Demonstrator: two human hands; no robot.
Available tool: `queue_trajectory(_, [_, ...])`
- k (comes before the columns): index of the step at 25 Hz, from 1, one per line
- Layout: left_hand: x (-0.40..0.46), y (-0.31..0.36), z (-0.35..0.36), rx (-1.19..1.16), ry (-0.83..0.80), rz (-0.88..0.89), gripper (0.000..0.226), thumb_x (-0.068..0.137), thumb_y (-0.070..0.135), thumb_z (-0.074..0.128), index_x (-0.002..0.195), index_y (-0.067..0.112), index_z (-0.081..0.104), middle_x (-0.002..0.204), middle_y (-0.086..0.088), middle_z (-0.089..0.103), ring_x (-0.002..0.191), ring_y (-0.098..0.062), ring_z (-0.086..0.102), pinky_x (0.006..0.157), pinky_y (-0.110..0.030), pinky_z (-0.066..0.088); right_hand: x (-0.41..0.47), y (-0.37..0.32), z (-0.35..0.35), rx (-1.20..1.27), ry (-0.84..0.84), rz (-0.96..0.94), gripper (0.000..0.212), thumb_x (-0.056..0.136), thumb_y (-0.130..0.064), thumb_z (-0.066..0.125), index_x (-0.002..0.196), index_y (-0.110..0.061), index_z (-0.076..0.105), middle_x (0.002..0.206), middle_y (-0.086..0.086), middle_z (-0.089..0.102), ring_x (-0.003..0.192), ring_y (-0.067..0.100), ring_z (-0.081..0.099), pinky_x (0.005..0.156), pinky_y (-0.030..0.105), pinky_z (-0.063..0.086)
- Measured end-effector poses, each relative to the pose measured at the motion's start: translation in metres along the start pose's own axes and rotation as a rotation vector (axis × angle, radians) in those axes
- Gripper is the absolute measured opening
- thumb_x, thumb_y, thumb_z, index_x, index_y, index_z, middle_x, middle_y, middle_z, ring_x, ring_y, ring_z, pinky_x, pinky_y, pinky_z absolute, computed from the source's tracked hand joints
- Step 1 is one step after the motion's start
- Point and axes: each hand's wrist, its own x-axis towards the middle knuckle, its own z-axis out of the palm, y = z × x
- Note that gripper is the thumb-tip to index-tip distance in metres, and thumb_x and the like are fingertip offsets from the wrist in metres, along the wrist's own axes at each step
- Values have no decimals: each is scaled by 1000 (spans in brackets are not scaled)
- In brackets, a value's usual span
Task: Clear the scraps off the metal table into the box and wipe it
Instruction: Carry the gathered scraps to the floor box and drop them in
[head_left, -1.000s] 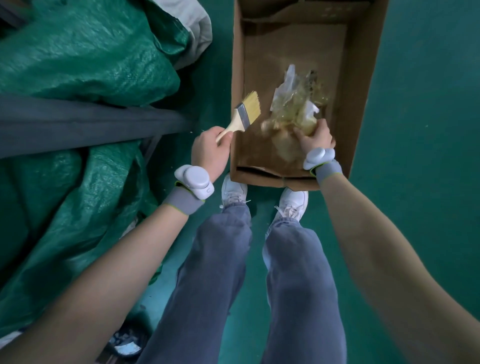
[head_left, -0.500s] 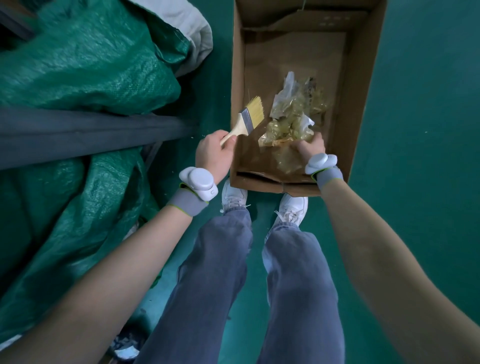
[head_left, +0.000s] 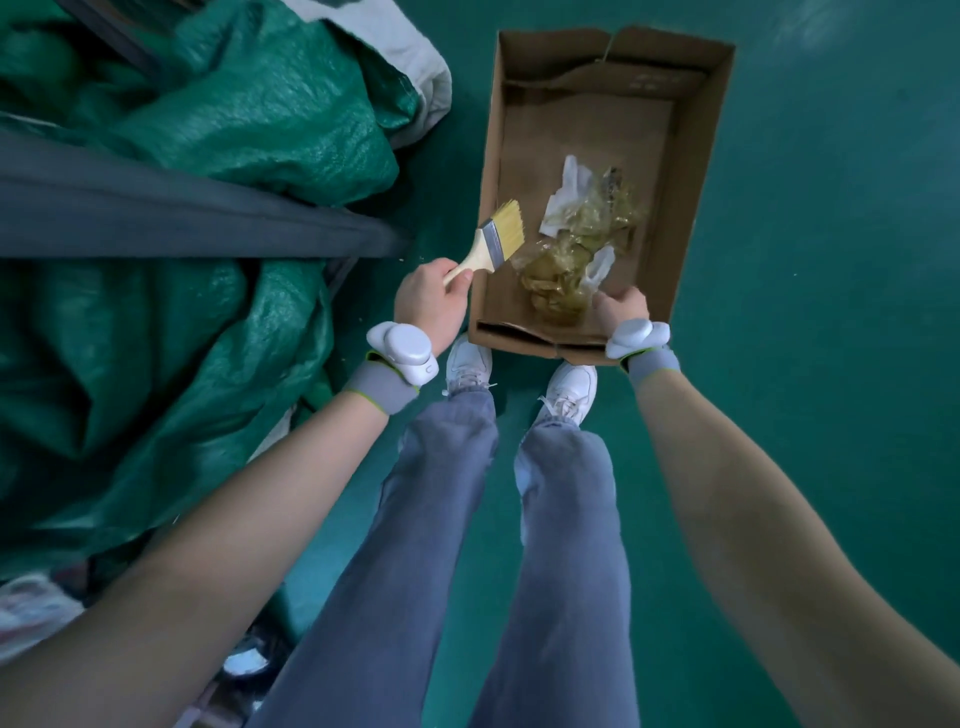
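Observation:
An open cardboard box (head_left: 696, 171) stands on the green floor in front of my feet. A clump of yellowish clear plastic and white paper scraps (head_left: 582, 244) lies on its bottom. My right hand (head_left: 621, 309) hovers over the near end of the box, fingers loose beside the scraps. To the left of the box, my left hand (head_left: 434, 296) grips the wooden handle of a paintbrush (head_left: 496, 241), whose bristles point up over the box's left wall.
Crumpled green tarpaulin (head_left: 234, 119) fills the left side, crossed by a dark grey metal edge (head_left: 182, 223). My white shoes (head_left: 470, 364) touch the box's near wall. Green floor (head_left: 831, 260) lies to the right.
My right hand has let the scraps go into the box and drawn back to its near end. The view has pulled up, showing the whole box. The brush stays in my left hand.

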Motion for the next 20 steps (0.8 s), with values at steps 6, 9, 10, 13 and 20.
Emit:
queue_trajectory(6, [-118,38,-89,-52,20,-39,29,94,25,50,91,0,64,80,-19,66,70,-35,54,59,-30,31,-165,-31,-56,-194,0,-89,33,91,-14,49,119,0,58,123,18,62,115,36,57,91,33,45])
queue_trajectory(9, [-169,48,-125,-70,39,-44,30,94,27,50,94,1,65,82,-16,66,76,-37,59,61,-34,37,-217,-38,-77,-254,24,-143,26,90,-9,46,105,0,64,109,21,66,106,42,59,82,34,48])
queue_trajectory(10, [-189,52,-140,-70,57,-48,30,94,28,50,97,2,65,87,-17,68,81,-37,61,64,-36,40,-243,-44,-85,-303,22,-176,23,89,-8,45,95,1,65,97,21,66,93,45,58,76,35,48])
queue_trajectory(13, [-242,60,-189,-109,136,-64,30,94,29,49,103,4,65,98,-18,70,90,-36,62,72,-37,44,-304,-66,-99,-369,44,-242,25,88,-9,43,89,3,65,85,16,61,75,29,49,69,29,40])
queue_trajectory(20, [-339,42,-258,-319,242,-38,28,97,27,45,95,4,60,73,-9,56,72,-33,54,63,-30,33,-411,-100,-93,-445,48,-481,25,91,-15,44,101,-4,64,91,10,61,85,26,56,72,27,39])
